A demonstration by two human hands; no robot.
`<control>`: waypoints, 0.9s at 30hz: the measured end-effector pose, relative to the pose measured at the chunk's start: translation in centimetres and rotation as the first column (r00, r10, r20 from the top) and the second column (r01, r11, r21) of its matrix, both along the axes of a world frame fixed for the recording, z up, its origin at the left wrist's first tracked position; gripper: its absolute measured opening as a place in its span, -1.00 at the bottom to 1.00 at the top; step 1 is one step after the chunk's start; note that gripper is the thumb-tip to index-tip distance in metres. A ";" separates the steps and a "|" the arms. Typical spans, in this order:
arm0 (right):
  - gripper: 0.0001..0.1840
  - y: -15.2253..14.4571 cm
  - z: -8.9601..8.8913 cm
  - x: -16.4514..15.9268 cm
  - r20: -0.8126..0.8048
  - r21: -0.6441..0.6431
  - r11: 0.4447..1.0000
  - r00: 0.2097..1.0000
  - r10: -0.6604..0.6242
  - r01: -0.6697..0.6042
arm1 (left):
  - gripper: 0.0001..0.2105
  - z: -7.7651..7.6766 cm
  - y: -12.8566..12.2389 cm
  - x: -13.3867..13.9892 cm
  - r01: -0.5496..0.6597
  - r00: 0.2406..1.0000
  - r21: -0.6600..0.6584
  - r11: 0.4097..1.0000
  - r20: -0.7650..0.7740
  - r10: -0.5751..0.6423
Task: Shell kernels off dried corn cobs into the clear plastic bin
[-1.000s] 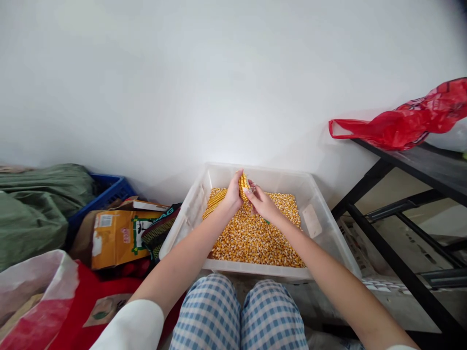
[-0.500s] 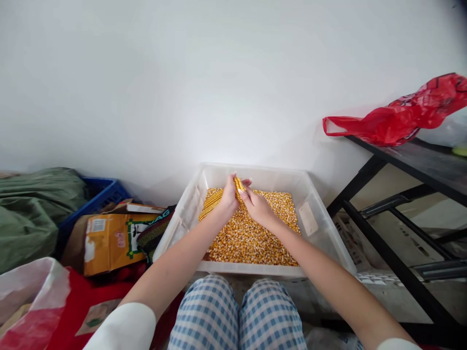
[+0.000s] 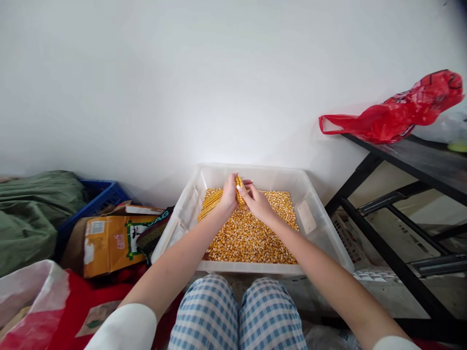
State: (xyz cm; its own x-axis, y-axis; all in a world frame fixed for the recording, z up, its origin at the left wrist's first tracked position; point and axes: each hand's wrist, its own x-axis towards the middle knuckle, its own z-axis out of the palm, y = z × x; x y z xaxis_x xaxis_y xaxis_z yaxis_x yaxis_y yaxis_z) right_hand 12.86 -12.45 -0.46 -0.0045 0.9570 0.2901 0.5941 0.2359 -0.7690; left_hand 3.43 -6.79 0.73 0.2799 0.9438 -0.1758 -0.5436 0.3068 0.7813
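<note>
Both hands meet over a clear plastic bin. My left hand is wrapped round a yellow corn cob, which tilts upward between the palms. My right hand closes on the same cob from the other side, its thumb pressed against the kernels. Loose corn kernels spread thickly over the bin's floor beneath my hands. More unshelled cobs lie on the kernels at the left, partly covered by my left hand and forearm.
A black metal rack stands close on the right, a red plastic bag on its top. To the left are a yellow cardboard box, a blue crate, green cloth and a red-and-white bag. A white wall rises behind the bin.
The cob has turned more upright between my hands, and my right thumb has shifted slightly on it. The whole view has moved a little; the bin and other cobs stay in place.
</note>
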 end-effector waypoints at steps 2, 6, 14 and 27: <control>-0.48 -0.1 -0.1 -0.2 0.042 0.007 1.000 0.999 0.006 -0.006 | -0.69 0.0 -0.3 0.2 -0.054 0.997 0.041 0.998 -0.050 0.056; -0.50 0.0 -0.4 -0.5 0.105 0.054 0.999 0.994 -0.005 -0.001 | -0.71 -0.2 -0.4 0.3 -0.084 0.992 0.054 0.995 -0.093 0.089; -0.46 0.2 -0.7 -0.9 0.178 0.038 0.997 0.981 -0.079 0.073 | -0.68 -1.1 0.6 0.1 -0.066 0.986 0.081 0.995 -0.149 0.078; -0.47 0.2 -1.3 -1.6 0.083 0.000 0.992 0.989 -0.126 0.126 | -0.73 -1.7 1.2 0.3 -0.067 0.988 0.080 0.995 -0.136 0.077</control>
State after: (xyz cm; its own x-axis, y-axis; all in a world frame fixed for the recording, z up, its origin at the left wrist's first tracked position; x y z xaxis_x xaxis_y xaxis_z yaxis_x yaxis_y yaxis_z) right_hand 11.31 -12.27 -1.80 0.0927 0.9530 0.2883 0.6805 0.1507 -0.7171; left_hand 3.75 -5.58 -0.99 0.1884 0.9726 -0.1361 -0.4468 0.2084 0.8700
